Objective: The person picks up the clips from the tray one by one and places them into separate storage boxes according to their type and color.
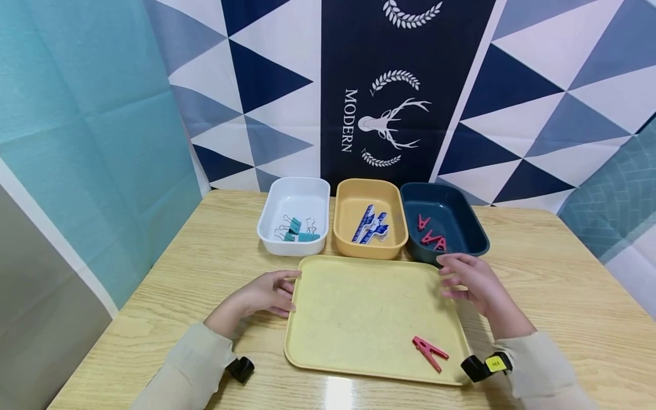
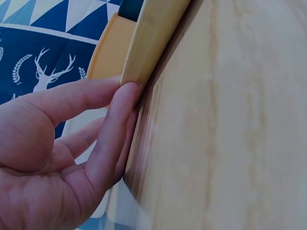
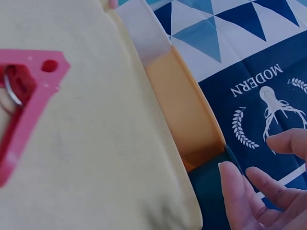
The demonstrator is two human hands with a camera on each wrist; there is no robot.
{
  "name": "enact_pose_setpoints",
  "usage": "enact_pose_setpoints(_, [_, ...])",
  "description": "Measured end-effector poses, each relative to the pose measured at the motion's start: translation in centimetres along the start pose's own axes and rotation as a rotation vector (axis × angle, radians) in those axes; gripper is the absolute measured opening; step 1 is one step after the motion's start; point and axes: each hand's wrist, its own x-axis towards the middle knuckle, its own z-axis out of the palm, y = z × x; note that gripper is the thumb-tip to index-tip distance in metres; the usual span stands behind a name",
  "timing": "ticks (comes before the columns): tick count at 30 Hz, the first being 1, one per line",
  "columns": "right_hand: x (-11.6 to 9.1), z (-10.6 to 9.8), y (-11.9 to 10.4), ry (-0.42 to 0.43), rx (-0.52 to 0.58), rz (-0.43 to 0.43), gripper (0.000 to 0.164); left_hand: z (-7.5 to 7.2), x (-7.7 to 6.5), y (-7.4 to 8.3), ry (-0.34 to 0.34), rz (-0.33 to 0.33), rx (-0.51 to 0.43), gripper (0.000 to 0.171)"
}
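My left hand (image 1: 269, 293) is at the left edge of a pale yellow tray (image 1: 359, 307). In the left wrist view, its fingertips (image 2: 128, 91) touch the tray's outer rim. My right hand (image 1: 471, 279) hovers by the tray's far right corner, fingers loosely bent and holding nothing, beside the dark teal bin. A red plastic clothespin (image 1: 429, 352) lies alone on the tray near its front right corner, and it looms large in the right wrist view.
Behind the tray stand three bins side by side: a white bin (image 1: 266, 230) with teal binder clips (image 1: 308, 236), a yellow-orange bin (image 1: 345, 246) with blue-and-white clips (image 1: 371, 228), and a dark teal bin (image 1: 463, 228) with red clothespins (image 1: 429, 238). A patterned cloth (image 1: 277, 125) hangs behind them.
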Motion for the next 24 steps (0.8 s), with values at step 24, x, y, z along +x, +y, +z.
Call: enact_pose_setpoints(24, [-2.3,1.5,2.3,-0.002,-0.039,0.041,0.055,0.2,-0.1,0.1,0.007,0.002,0.008,0.074])
